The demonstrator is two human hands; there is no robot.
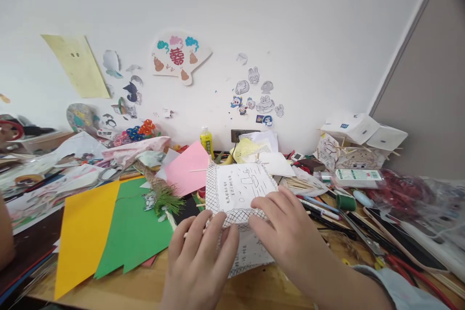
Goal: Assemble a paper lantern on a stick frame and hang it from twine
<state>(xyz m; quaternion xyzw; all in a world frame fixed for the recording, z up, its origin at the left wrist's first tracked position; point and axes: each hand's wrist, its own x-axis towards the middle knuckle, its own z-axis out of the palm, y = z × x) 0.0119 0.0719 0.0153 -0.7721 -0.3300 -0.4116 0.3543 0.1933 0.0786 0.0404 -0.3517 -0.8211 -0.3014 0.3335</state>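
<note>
A white paper box (pixel 236 189) is in front of me, its top panel inked with a boat, wavy lines, rows of characters and a lattice border. A second drawn panel faces me below and is partly covered by my fingers. Thin wooden sticks poke out at its edges. My left hand (pixel 203 252) is curled over the near left edge, by a stick end. At the near right edge, my right hand (pixel 283 223) presses its fingers and thumb on the paper. The undersides of both hands' grips are hidden.
Left of the box lie green card (pixel 138 227), yellow card (pixel 87 232) and pink card (pixel 189 167). Scissors (pixel 366 237), several pens (pixel 323 208) and a dark phone-like slab (pixel 403 240) crowd the right. A yellow bottle (pixel 206 140) stands by the wall.
</note>
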